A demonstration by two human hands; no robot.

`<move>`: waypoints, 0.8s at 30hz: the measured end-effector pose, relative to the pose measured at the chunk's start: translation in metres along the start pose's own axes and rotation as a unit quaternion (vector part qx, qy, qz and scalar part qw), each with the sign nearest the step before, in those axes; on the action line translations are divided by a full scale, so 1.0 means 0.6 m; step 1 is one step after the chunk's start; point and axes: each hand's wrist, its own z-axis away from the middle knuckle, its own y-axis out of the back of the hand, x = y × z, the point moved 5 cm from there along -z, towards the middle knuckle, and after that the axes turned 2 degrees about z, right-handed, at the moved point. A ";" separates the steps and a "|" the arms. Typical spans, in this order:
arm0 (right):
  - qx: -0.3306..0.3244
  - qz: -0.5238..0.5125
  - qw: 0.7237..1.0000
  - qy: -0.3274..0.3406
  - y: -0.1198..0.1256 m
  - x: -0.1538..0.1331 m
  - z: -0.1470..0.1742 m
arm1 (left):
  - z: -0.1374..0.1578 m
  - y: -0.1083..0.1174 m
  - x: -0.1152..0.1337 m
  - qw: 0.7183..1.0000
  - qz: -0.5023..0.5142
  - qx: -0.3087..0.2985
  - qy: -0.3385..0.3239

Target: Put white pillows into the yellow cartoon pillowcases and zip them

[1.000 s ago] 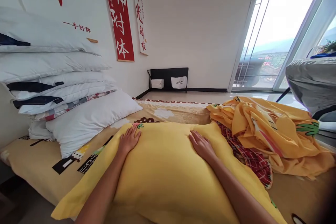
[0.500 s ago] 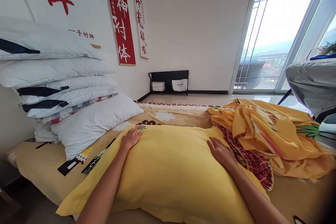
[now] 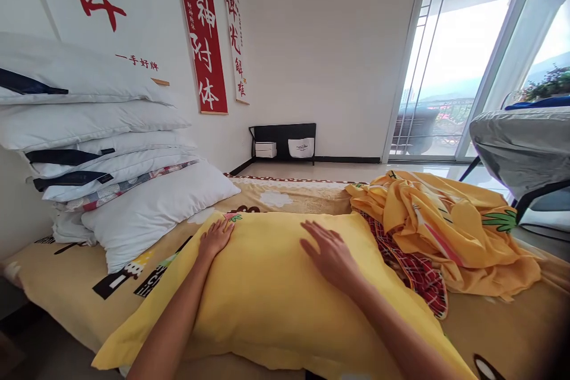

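A plump pillow in a yellow pillowcase point(image 3: 262, 285) lies flat in front of me on the bed point(image 3: 62, 285). My left hand point(image 3: 215, 240) rests on its far left part, fingers stretched out, beside a small printed motif with green leaves point(image 3: 234, 218). Over the right middle of the pillow is my right hand point(image 3: 330, 254), palm down with the fingers spread; I cannot tell whether it touches the cloth. Neither hand grips anything.
White pillows point(image 3: 89, 124) are piled at the left, and one white pillow point(image 3: 164, 211) leans against them. Crumpled orange-yellow cloth point(image 3: 427, 214) and red plaid fabric point(image 3: 418, 267) lie to the right. A grey-covered piece of furniture point(image 3: 525, 142) stands beyond.
My right hand has moved left from the pillow's right edge towards its middle. My left hand stays at the far left part. The view has shifted slightly.
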 end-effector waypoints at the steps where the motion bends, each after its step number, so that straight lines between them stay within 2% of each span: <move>1: -0.022 -0.012 1.000 0.017 -0.020 -0.031 0.002 | -0.001 0.001 -0.001 1.000 0.001 0.001 0.001; 2: -0.032 -0.017 0.999 0.022 -0.038 -0.051 0.007 | -0.002 0.001 -0.003 1.000 0.003 0.002 0.002; 4: -0.042 -0.019 0.999 0.012 -0.064 -0.062 0.025 | -0.003 0.001 -0.005 1.000 0.006 0.005 0.000; 6: -0.035 -0.019 0.999 0.002 -0.072 -0.045 0.043 | -0.003 0.001 -0.007 1.000 0.009 0.010 -0.004; 10: -0.011 -0.004 1.000 -0.002 -0.061 0.002 0.073 | -0.004 0.004 -0.007 0.999 0.015 0.034 -0.012; 15: 0.013 0.023 0.999 -0.029 -0.055 0.048 0.121 | 0.013 0.023 0.004 0.995 0.037 0.084 -0.049; 18: 0.015 0.039 0.997 -0.065 -0.056 0.089 0.173 | 0.058 0.034 0.006 0.988 0.058 0.121 -0.081; 20: 0.013 0.048 0.995 -0.087 -0.059 0.123 0.222 | 0.104 0.033 -0.001 0.979 0.070 0.147 -0.126; 22: 0.003 0.056 0.993 -0.107 -0.065 0.160 0.278 | 0.153 0.026 -0.021 0.967 0.078 0.176 -0.166; 24: -0.012 0.062 0.990 -0.124 -0.075 0.194 0.334 | 0.193 0.016 -0.059 0.963 0.069 0.208 -0.154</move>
